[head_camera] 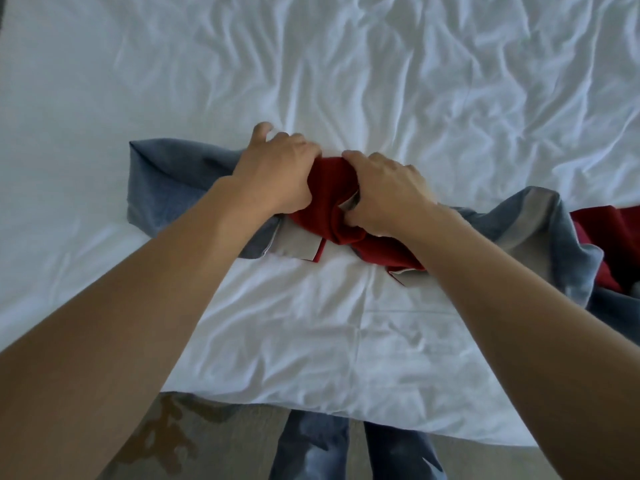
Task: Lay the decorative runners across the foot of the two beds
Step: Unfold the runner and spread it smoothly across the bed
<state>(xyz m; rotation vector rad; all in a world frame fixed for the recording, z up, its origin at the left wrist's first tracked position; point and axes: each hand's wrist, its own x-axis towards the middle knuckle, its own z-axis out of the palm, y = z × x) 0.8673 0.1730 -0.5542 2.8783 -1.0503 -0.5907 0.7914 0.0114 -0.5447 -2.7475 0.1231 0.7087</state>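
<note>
A decorative runner, blue-grey with dark red panels and a pale grey lining, lies bunched across the near part of a white bed. Its left end lies flat and folded; its right part is crumpled toward the right frame edge. My left hand grips the bunched fabric at the middle, fingers curled over its far edge. My right hand grips the red fold right beside it, thumb tucked into the cloth.
The wrinkled white sheet stretches far ahead and to both sides. The bed's foot edge runs across the bottom, with patterned carpet and my jeans-clad legs below it.
</note>
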